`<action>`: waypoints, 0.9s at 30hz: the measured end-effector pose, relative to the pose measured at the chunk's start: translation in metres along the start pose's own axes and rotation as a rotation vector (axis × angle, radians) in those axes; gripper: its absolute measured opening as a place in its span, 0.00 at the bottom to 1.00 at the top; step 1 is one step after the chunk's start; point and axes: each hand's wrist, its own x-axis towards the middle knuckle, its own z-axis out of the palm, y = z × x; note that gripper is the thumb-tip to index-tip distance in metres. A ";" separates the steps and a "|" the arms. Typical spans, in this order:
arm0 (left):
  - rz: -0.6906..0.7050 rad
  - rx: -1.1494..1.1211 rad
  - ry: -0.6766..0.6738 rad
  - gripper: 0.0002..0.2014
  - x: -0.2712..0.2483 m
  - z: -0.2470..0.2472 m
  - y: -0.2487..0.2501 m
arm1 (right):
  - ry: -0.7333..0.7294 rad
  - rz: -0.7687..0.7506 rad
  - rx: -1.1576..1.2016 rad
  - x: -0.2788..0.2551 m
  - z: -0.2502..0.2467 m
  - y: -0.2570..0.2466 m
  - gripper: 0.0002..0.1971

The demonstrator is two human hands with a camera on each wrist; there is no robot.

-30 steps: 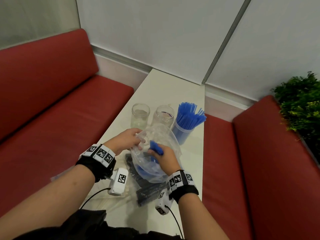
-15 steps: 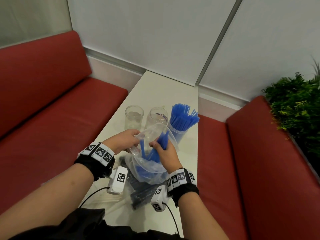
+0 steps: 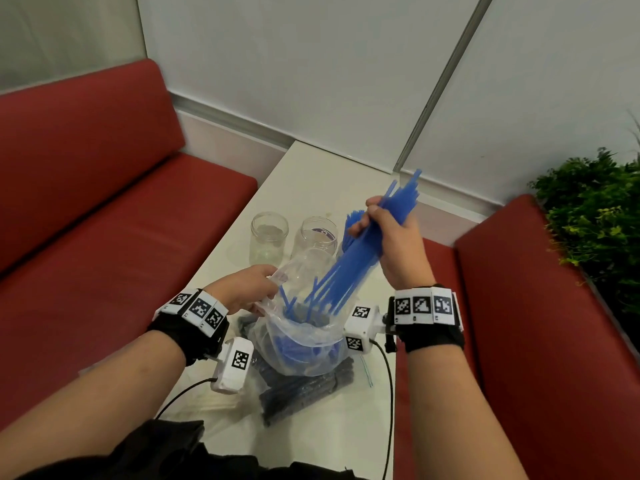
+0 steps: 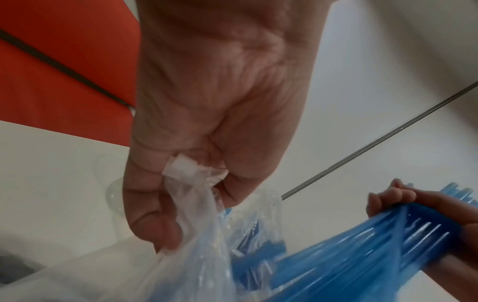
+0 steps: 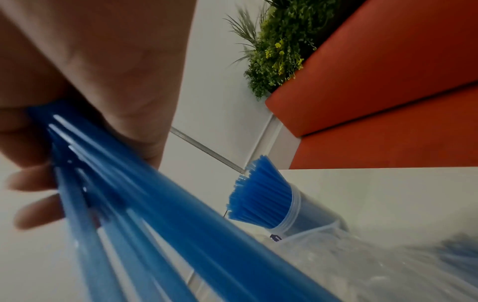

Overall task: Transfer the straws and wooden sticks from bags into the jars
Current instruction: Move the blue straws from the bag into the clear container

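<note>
Right hand [image 3: 394,244] is up high, fist wrapped tight round a bundle of blue straws [image 3: 349,268], its lower ends just inside the mouth of the clear bag [image 3: 304,337]. Left hand [image 3: 242,292] pinches the bag's rim at the left, fingers curled on the plastic. Beyond sit two empty jars [image 3: 269,237], and right of them a jar full of straws [image 5: 292,206].

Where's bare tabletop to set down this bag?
Free: the far table between the jars and the wall. Crowded: the near half, where the clear bag, a dark pack and a pale pack lie.
</note>
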 end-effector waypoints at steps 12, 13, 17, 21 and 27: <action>-0.049 0.007 -0.028 0.20 0.014 -0.011 0.001 | 0.207 -0.168 -0.107 0.046 -0.034 -0.026 0.06; -0.053 0.010 -0.032 0.20 0.015 -0.011 0.000 | 0.257 -0.168 -0.152 0.056 -0.042 -0.030 0.08; -0.073 0.032 -0.050 0.23 0.019 -0.010 -0.002 | 0.381 -0.043 -0.306 0.088 -0.062 -0.008 0.16; -0.085 0.026 -0.067 0.23 0.024 -0.005 -0.002 | 0.391 0.061 -0.388 0.106 -0.061 0.022 0.19; -0.066 0.028 -0.097 0.21 0.030 -0.006 -0.001 | 0.475 -0.033 -0.400 0.136 -0.058 0.018 0.17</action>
